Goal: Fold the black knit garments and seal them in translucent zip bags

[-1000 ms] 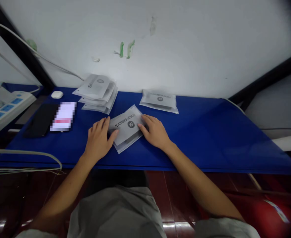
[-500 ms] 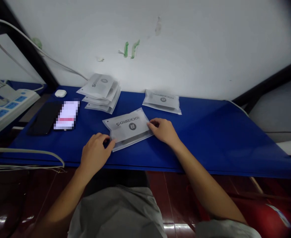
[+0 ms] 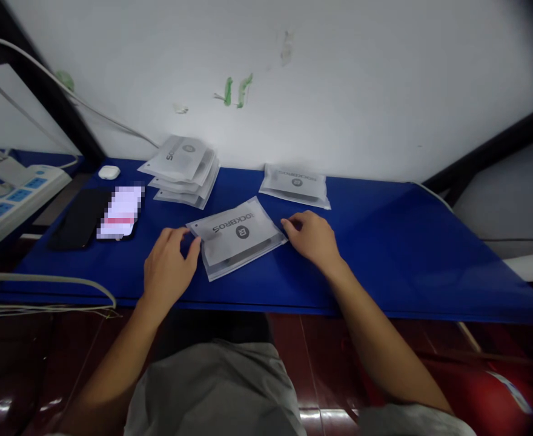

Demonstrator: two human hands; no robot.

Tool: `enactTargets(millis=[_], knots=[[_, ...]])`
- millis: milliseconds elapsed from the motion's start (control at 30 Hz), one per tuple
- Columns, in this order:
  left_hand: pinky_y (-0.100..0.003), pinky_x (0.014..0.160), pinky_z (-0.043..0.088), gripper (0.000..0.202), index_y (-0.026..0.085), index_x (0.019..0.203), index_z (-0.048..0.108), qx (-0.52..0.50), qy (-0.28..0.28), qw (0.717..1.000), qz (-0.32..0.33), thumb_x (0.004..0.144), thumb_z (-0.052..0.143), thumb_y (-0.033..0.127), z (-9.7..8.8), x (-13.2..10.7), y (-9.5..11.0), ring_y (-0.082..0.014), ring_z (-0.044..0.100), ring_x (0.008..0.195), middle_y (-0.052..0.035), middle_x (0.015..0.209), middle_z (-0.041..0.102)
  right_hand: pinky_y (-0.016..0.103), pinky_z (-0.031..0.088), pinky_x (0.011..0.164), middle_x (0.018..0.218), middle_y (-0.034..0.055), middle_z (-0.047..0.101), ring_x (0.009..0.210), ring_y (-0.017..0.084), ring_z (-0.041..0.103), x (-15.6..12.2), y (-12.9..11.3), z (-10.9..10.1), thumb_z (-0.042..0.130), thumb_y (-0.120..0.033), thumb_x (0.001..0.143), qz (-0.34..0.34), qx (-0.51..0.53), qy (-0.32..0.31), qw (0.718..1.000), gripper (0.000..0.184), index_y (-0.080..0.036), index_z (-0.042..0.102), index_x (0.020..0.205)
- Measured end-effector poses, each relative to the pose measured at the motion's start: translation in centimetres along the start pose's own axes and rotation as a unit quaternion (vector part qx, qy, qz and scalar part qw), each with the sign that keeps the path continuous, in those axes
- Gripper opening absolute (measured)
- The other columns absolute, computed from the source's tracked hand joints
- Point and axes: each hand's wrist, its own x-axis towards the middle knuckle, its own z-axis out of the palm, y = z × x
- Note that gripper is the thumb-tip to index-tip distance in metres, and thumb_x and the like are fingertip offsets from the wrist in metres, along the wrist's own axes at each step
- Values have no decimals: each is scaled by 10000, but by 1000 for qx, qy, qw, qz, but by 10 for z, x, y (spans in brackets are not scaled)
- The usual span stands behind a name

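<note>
A frosted plastic zip bag (image 3: 237, 233) printed ROCKBROS lies flat on the blue table in front of me, with a dark item faintly visible inside. My left hand (image 3: 169, 263) rests at its left end, thumb and index finger apart beside the upper left corner. By the bag's right end is my right hand (image 3: 314, 239), its fingers loosely bent and thumb apart, next to the edge but not gripping it. Farther back on the left, several similar bags (image 3: 180, 166) are stacked. One more such bag (image 3: 294, 184) lies near the wall to the right.
On the left of the blue table (image 3: 398, 254) lie a dark phone (image 3: 78, 218), a phone with a lit, blurred-out screen (image 3: 121, 212) and a white earbud case (image 3: 109, 172). A power strip (image 3: 19, 197) and loose cables (image 3: 48, 278) are at the far left. The white wall (image 3: 361, 91) stands behind.
Both hands have let go of the front bag. The left hand has shifted up and left along its end, and the right hand has moved slightly outward. The bag stays nearly in place.
</note>
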Motion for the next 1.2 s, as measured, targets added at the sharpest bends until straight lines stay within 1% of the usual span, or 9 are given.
enactTargets(millis=[33, 100, 167, 267, 400, 567, 767, 967, 1200], knots=[[-383, 767, 492, 399, 173, 1201, 578, 6, 9, 1000, -2, 902, 452, 404, 1, 5, -1, -259, 613, 967, -109, 1161, 609, 366, 457, 665, 906, 111, 702, 823, 264, 640, -1, 1, -4, 511, -422, 861, 16, -17, -8, 1000, 310, -203, 725, 814], [-411, 815, 493, 446, 144, 1278, 531, 12, -6, 1000, 5, 915, 418, 376, 2, 14, -5, -274, 602, 1007, -134, 1228, 582, 365, 449, 654, 861, 99, 713, 808, 269, 644, -2, 4, -12, 522, -468, 852, 33, -27, -56, 998, 331, -215, 721, 773], [-415, 846, 488, 412, 144, 1229, 574, 3, -32, 999, 22, 918, 403, 355, 3, 22, -8, -270, 604, 1000, -125, 1211, 597, 350, 444, 641, 806, 71, 720, 768, 251, 647, -4, 8, -17, 559, -474, 831, 19, -11, -109, 994, 300, -228, 715, 758], [-393, 830, 486, 338, 167, 1064, 657, -12, -45, 998, 36, 913, 404, 334, 3, 27, -13, -254, 614, 944, -97, 1099, 644, 322, 439, 615, 773, 45, 721, 712, 215, 645, -6, 13, -19, 602, -427, 810, -14, 25, -134, 991, 232, -226, 702, 752], [-369, 763, 482, 282, 189, 926, 683, -15, -34, 999, 37, 889, 438, 323, 1, 27, -17, -238, 614, 839, -75, 943, 666, 310, 446, 622, 770, 44, 721, 710, 198, 648, -2, 16, -15, 588, -398, 820, -13, 59, -137, 989, 225, -214, 698, 752], [-359, 772, 473, 254, 197, 883, 688, -21, -22, 999, 38, 872, 460, 309, -2, 26, -19, -231, 616, 834, -69, 921, 675, 314, 462, 668, 815, 52, 722, 755, 200, 648, 8, 15, -7, 606, -376, 806, 3, 94, -114, 989, 204, -197, 703, 804], [-359, 728, 463, 284, 204, 872, 678, -34, -73, 997, 19, 875, 487, 415, -3, 20, -17, -232, 614, 811, -59, 893, 685, 306, 445, 641, 791, 56, 696, 707, 183, 619, 17, 12, -2, 636, -355, 792, 7, 77, -90, 993, 227, -176, 705, 913], [-354, 722, 460, 214, 205, 836, 656, -41, -62, 997, 14, 868, 503, 350, 0, 19, -19, -227, 611, 805, -56, 870, 678, 296, 436, 622, 728, 38, 689, 679, 171, 610, 19, 10, 1, 634, -344, 767, -4, 107, -100, 989, 168, -186, 691, 770], [-339, 736, 461, 201, 211, 823, 647, -50, -43, 997, 29, 868, 494, 334, 0, 16, -24, -215, 600, 796, -50, 862, 672, 313, 445, 629, 709, 43, 694, 668, 178, 609, 16, 7, 5, 625, -369, 743, 12, 153, -86, 984, 190, -187, 673, 715]])
